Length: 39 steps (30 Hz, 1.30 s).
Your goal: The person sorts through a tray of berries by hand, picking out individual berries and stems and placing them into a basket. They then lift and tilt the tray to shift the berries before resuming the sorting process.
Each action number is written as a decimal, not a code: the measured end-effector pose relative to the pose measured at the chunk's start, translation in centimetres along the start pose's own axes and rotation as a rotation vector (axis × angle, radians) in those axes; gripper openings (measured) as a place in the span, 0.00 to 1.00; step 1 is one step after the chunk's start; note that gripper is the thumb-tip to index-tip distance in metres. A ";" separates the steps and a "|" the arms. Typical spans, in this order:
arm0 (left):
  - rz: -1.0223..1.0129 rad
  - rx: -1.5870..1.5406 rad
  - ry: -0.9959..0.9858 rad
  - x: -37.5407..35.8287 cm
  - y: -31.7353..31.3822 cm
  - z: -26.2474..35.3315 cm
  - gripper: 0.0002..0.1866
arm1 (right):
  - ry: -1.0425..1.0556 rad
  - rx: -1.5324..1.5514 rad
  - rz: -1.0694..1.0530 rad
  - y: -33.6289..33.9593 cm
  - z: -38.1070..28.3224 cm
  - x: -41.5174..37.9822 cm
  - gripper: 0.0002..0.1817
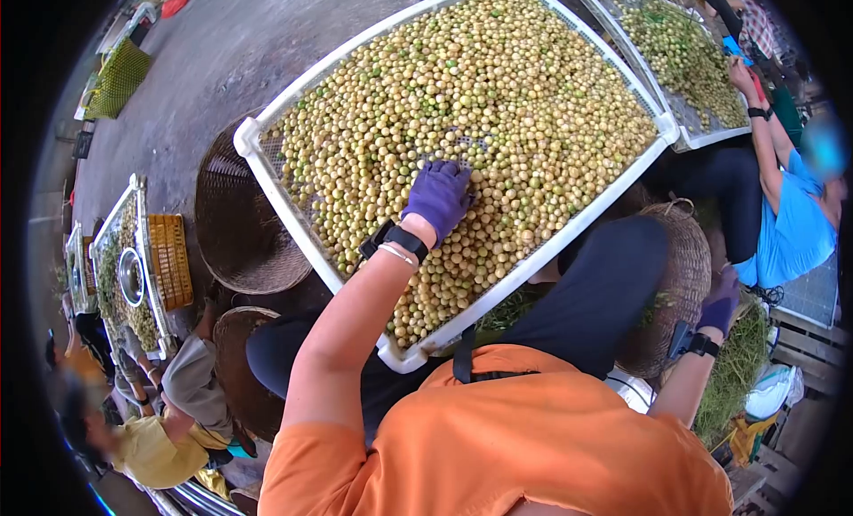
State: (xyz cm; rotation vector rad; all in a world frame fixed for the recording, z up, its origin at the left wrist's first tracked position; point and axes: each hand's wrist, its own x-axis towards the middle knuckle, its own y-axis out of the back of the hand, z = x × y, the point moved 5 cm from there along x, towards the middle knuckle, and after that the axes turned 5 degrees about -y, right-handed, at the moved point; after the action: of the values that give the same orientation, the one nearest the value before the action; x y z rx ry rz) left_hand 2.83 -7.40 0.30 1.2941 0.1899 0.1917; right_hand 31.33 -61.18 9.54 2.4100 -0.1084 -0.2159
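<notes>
Left grip: purple-gloved left hand (437, 196), palm down on the fruits, fingers loosely curled; palm hidden, so whether it holds any cannot be told.
Fruits (524, 98): small, round, yellow-green; under the left grip and on all sides of it, heaped up to the near frame edge, centre of the frame.
Tray (590, 212): white frame, mesh base, near edge over the wearer's legs (577, 294); support not visible.
Spill risk, as judged: a hard sweep towards the low near corner could push fruits over the rim; a leg shifting against the tray could jolt it.
Bruising risk, as judged: pressing down could crush fruits against the mesh.
Right grip: gloved right hand (720, 300), right of the frame, beside a woven basket (677, 276), well apart from the left grip; finger opening and contents cannot be told.
Co-worker (791, 214): blue top, far right, near a second tray (715, 141) of fruits.
</notes>
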 end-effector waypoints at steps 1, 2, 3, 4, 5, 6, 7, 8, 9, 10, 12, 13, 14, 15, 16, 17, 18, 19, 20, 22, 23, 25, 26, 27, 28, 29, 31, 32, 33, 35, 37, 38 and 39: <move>-0.063 -0.010 0.003 -0.5 0.5 0.2 0.21 | 0.338 -0.237 -0.014 -1.4 -4.9 -1.7 0.29; -0.126 -0.022 0.006 -1.2 0.6 0.5 0.21 | 0.564 -0.248 -0.046 -2.8 -9.8 -3.5 0.31; -0.047 -0.061 0.024 -2.0 0.8 0.4 0.19 | 0.659 -0.082 -0.157 -4.4 -14.2 -5.2 0.32; -0.149 -0.038 0.016 -2.3 1.6 0.6 0.18 | 0.528 0.298 -0.393 -6.4 -18.4 -7.3 0.30; -0.250 -0.016 0.008 -2.5 3.3 1.0 0.17 | 0.349 0.681 -0.582 -8.4 -22.5 -9.4 0.29; -0.350 0.004 0.001 -2.7 4.1 1.1 0.17 | 0.369 0.729 -0.742 -10.4 -25.3 -10.7 0.28; -0.217 -0.079 0.075 -2.8 4.7 0.5 0.15 | 0.388 0.773 -0.906 -12.6 -27.6 -12.1 0.27; -0.104 -0.103 0.116 -2.7 4.9 -0.4 0.15 | 0.648 0.554 -0.874 -15.1 -30.1 -14.4 0.24; 0.011 -0.124 0.157 -2.4 4.7 -1.7 0.16 | 0.528 0.577 -0.975 -18.0 -32.0 -16.2 0.19; 0.129 -0.143 0.197 -2.0 4.5 -3.2 0.16 | 0.652 0.420 -0.989 -21.5 -32.8 -16.4 0.15; 0.190 -0.123 0.309 -0.7 4.4 -5.3 0.26 | 0.787 0.227 -0.951 -28.3 -33.6 -19.2 0.21; 0.288 -0.088 0.253 0.2 4.4 -6.0 0.27 | 0.852 0.086 -0.942 -31.9 -33.2 -20.1 0.23; 0.387 -0.051 0.194 0.9 4.2 -6.6 0.27 | 0.969 -0.106 -0.860 -34.8 -32.4 -21.0 0.24; 0.271 -0.036 0.213 1.8 3.3 -6.9 0.31 | 1.230 -0.387 -0.610 -38.8 -30.5 -21.3 0.28; 0.219 -0.048 0.189 2.5 2.2 -7.1 0.31 | 1.153 -0.583 -0.628 -40.8 -29.4 -22.0 0.30; 0.175 0.004 0.166 2.6 1.6 -6.5 0.30 | 1.205 -0.656 -0.628 -42.6 -27.6 -21.9 0.31; 0.130 0.058 0.141 2.4 1.3 -5.7 0.29 | 1.256 -0.727 -0.627 -43.9 -26.5 -21.7 0.31; 0.009 0.144 0.085 2.3 1.3 -4.6 0.28 | 1.271 -0.817 -0.645 -44.0 -26.2 -22.0 0.32; -0.139 0.058 0.023 2.2 0.7 -4.0 0.25 | 1.283 -0.906 -0.664 -43.9 -25.4 -22.5 0.33; -0.132 -0.023 -0.045 0.1 1.2 -2.7 0.23 | 1.326 -1.049 -0.770 -43.3 -24.5 -23.6 0.33; -0.168 -0.044 -0.045 -0.9 1.7 -2.3 0.21 | 1.301 -1.054 -0.896 -42.2 -24.4 -24.3 0.32; 0.114 0.033 -0.079 -2.7 4.2 -2.2 0.17 | 1.265 -0.933 -1.086 -39.9 -24.6 -25.1 0.29; 0.117 -0.064 0.081 -2.9 3.8 -3.8 0.16 | 1.335 -0.673 -1.038 -38.9 -24.1 -24.7 0.24; 0.120 -0.158 0.241 -2.5 4.4 -5.3 0.15 | 1.270 -0.605 -1.080 -37.8 -24.3 -24.7 0.23; 0.122 -0.250 0.400 -2.3 4.6 -6.9 0.14 | 1.202 -0.538 -1.118 -36.5 -25.1 -24.8 0.22; 0.252 -0.210 0.378 -1.7 4.4 -8.2 0.11 | 1.065 -0.470 -1.157 -35.5 -25.6 -24.6 0.21; 0.242 -0.148 0.366 0.7 4.2 -8.9 0.10 | 1.037 -0.339 -1.128 -35.1 -26.2 -23.7 0.21; 0.239 -0.118 0.361 1.9 4.1 -9.0 0.10 | 1.024 -0.275 -1.111 -35.1 -26.4 -23.3 0.21; 0.237 -0.080 0.295 3.1 3.9 -8.9 0.10 | 0.961 -0.231 -1.070 -35.4 -26.3 -22.6 0.20; -0.026 0.068 0.318 5.7 2.3 -8.3 0.11 | 1.001 -0.255 -0.997 -36.0 -26.4 -21.8 0.19; -0.035 0.079 0.292 6.5 1.9 -7.4 0.11 | 1.036 -0.202 -0.925 -35.9 -27.0 -21.2 0.18; -0.071 0.110 0.303 6.7 1.5 -7.2 0.11 | 1.033 -0.193 -0.919 -35.6 -27.3 -20.9 0.18; -0.108 0.142 0.314 6.7 1.7 -6.8 0.12 | 1.028 -0.182 -0.915 -35.3 -27.6 -20.8 0.18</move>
State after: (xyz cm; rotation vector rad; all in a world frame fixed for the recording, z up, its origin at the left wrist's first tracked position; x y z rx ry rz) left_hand 7.56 1.08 -0.07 1.3862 0.5486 0.2929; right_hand 16.71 -14.03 9.16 1.9409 1.3950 0.5877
